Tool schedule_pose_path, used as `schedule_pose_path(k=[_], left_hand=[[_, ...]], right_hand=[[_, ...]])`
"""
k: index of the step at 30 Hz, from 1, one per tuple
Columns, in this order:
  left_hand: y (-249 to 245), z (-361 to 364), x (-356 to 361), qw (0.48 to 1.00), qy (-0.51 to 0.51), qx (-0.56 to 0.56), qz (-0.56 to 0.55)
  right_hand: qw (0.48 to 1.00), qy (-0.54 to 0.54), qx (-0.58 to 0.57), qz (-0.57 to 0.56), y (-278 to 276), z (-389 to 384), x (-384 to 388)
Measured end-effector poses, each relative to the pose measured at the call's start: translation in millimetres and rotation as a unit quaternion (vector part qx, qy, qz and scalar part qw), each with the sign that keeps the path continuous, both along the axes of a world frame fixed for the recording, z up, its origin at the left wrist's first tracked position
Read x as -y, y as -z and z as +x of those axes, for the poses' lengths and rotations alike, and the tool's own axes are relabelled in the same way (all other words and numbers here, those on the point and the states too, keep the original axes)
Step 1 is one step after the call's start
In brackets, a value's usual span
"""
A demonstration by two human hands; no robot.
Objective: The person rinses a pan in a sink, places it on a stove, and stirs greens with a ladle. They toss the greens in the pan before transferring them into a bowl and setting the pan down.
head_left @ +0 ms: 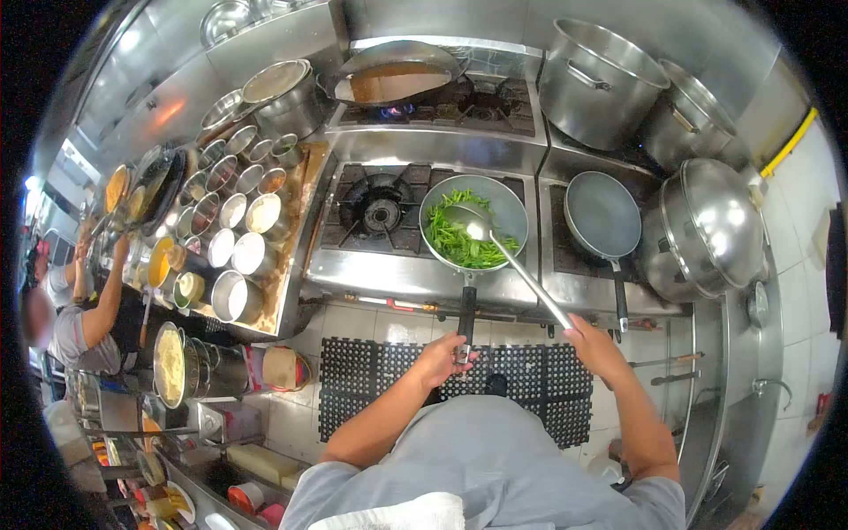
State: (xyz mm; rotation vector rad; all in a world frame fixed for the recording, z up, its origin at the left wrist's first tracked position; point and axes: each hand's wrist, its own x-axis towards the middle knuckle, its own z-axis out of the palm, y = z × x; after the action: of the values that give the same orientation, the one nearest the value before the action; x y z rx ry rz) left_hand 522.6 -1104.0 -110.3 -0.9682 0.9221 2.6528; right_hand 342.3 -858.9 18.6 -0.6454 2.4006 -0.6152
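Note:
My left hand (444, 360) is closed around the black handle of a frying pan (509, 196) that sits over the stove's front burner. Chopped green vegetables (452, 244) lie in the pan, mostly on its left and lower side. In my right hand (592, 342) is the long metal handle of a ladle (535, 284). The ladle's round bowl rests down among the greens, partly covering them.
Left of the pan is a bare burner (382, 213); behind, a wok (395, 74) stands near a flame. An empty pan (602, 215) and large pots (601, 84) are at right. Metal containers (263, 214) crowd the left counter, where another person (88, 331) works.

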Motion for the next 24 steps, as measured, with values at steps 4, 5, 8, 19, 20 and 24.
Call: schedule_pose_path(k=[4,5,8,19,20,24], left_hand=[[-0.1,-1.4,0.4,1.0,0.007,0.001,0.001],[3.2,-0.8,0.5,1.0,0.012,0.003,0.004],[2.8,2.8,-3.2,1.0,0.013,0.01,0.007],[-2.0,2.3,-1.4,1.0,-0.013,-0.007,0.024],[-2.2,1.7,0.2,1.0,-0.011,-0.002,0.02],[-8.1,1.7,-0.4,1.0,-0.01,0.008,0.01]], right_hand=[[0.98,0.024,0.178,0.088,-29.5,-4.2,-0.1],[0.979,0.025,0.18,0.09,-1.7,-13.0,-11.4],[0.949,-0.136,-0.244,-0.146,111.9,-44.2,-31.9],[0.995,0.01,-0.083,0.05,65.3,-9.6,-1.6],[0.994,-0.014,-0.101,0.036,67.2,-9.3,-10.7],[0.996,-0.02,-0.066,0.064,21.5,-21.0,-30.2]])
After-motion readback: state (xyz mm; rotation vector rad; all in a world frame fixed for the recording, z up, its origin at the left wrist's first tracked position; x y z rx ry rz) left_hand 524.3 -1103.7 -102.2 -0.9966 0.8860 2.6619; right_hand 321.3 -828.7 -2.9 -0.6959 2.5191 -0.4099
